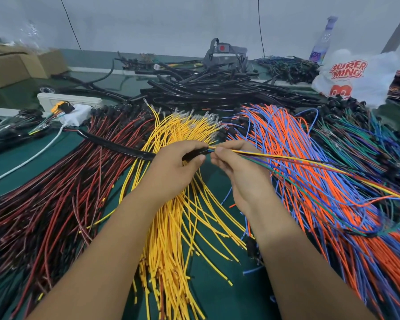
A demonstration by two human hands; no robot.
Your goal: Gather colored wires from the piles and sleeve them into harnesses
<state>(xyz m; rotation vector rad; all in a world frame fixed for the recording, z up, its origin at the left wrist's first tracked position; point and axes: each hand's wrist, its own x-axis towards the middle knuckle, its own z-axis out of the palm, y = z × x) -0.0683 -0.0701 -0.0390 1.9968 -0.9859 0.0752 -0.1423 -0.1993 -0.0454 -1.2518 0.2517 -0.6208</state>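
Wire-strewn green table (213, 294), grey wall (171, 21)

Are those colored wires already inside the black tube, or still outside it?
Just entering. The wire bundle tips meet the black sleeve mouth between both hands; most length trails out right.

Lighting: bright, even, diffuse; shadows faint. Glare: pale sheen on the green tabletop (125, 83) beyond the yellow wire pile (171, 227). Focus: sharpest at that pile; far items soft. Distortion: wide-angle bending and smear toward the edges, strongest right of it.
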